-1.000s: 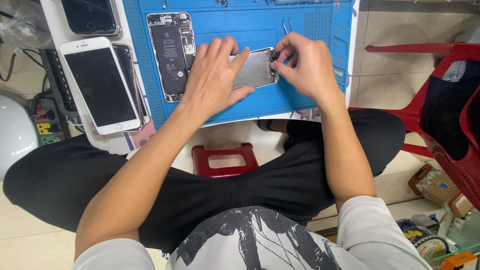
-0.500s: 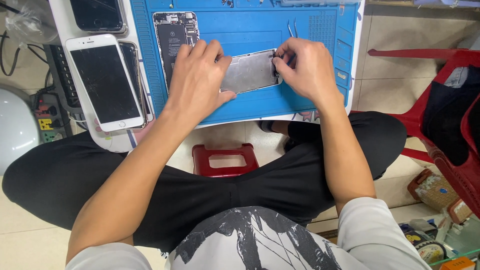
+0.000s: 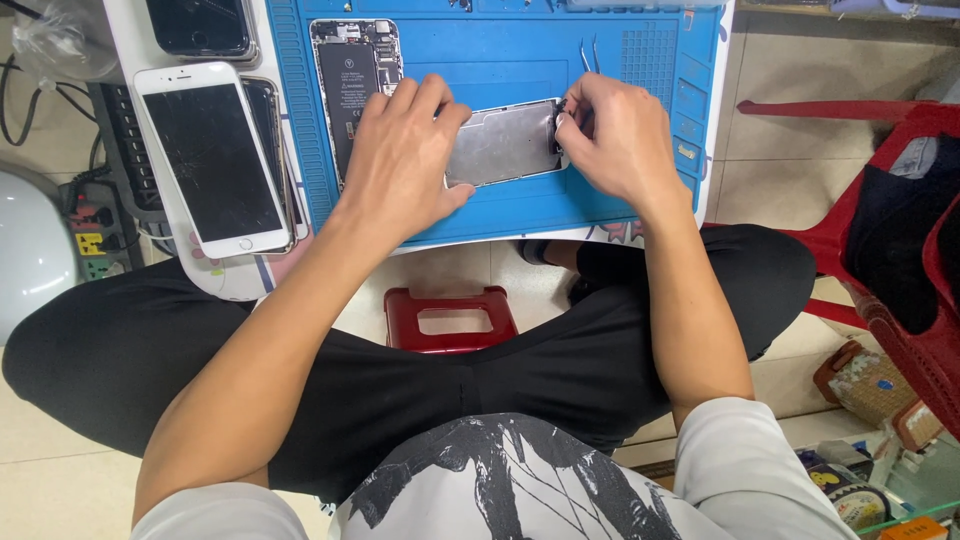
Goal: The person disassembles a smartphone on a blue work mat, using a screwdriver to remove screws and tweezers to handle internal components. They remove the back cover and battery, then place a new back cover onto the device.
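Note:
A silver metal-backed phone screen panel [image 3: 505, 142] lies on the blue repair mat [image 3: 520, 55]. My left hand [image 3: 405, 155] rests flat on the panel's left end, fingers spread over it. My right hand [image 3: 615, 140] pinches at the panel's right edge with thumb and fingertips; what sits between them is hidden. An opened phone body [image 3: 352, 80] with its dark battery exposed lies on the mat just left of my left hand. Thin tweezers [image 3: 590, 55] lie on the mat above my right hand.
A white phone with a cracked screen [image 3: 212, 158] lies left of the mat, a dark phone [image 3: 200, 25] above it. A red stool [image 3: 452, 318] stands below between my legs. A red plastic chair [image 3: 890, 210] is at the right, a power strip [image 3: 85, 245] at the left.
Both hands stay on the panel. My left hand's fingers have spread a little further across it, and the view has shifted slightly.

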